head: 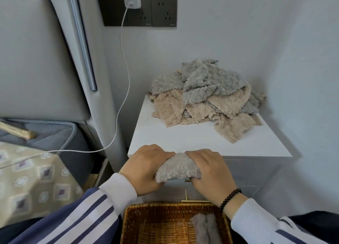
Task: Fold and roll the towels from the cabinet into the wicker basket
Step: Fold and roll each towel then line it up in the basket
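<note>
Head view: rolled towel gripped over basket, pile waiting behind.

Largest first: white cabinet [211,139], serving as counter, with loose towel pile [203,98] heaped toward 1 o'clock, well clear of the near edge, probably to leave rolling room. Wicker basket [128,223] at 6 o'clock, holding two rolled towels [204,229] against its right side. Between them, left hand [145,170] and right hand [209,172] clamped on either end of rolled towel [178,167], likely to stop unrolling.
</note>
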The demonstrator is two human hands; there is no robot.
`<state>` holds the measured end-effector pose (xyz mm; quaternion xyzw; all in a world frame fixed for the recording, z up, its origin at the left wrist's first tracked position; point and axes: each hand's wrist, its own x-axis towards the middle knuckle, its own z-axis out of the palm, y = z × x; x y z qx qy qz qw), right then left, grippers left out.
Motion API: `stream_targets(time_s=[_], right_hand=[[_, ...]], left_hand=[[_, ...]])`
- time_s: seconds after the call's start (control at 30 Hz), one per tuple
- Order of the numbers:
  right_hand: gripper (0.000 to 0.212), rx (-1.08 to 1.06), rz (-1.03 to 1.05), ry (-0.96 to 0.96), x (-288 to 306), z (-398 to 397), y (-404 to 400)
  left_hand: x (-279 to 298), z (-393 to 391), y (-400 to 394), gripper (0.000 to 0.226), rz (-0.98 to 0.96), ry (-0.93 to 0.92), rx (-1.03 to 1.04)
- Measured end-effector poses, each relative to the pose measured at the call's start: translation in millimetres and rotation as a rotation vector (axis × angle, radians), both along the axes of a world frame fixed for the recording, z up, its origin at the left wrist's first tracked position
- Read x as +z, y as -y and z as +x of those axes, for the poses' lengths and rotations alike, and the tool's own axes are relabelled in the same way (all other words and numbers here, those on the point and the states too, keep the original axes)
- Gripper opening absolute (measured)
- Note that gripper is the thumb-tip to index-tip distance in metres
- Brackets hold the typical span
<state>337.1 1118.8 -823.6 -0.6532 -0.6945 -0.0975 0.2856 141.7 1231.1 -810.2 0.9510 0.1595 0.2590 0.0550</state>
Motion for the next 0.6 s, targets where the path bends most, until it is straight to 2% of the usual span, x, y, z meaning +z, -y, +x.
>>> stream_targets(time_s=[0.13, 0.27, 0.37, 0.5, 0.6], right_hand=[[0.041, 0.004, -0.029, -0.182, -13, -18, 34], [0.018, -0.097, -0.236, -0.713, -10, -37, 60], [0.008, -0.264, -0.327, -0.985, -25, -47, 71], [0.014, -0.428, -0.487, -1.145, -58, -60, 76], [0.017, -0.509, -0.577, -1.175, -79, -67, 75]], left_hand=[[7, -8, 16, 0.032, -0.158, 0.038, -0.068], [9, -5, 33, 0.042, -0.452, 0.057, 0.116], [3, 1, 43, 0.035, -0.723, -0.007, 0.298], [-23, 10, 60, 0.015, -0.926, -0.083, 0.380], [-43, 14, 72, 0.016, -0.953, -0.189, 0.441]])
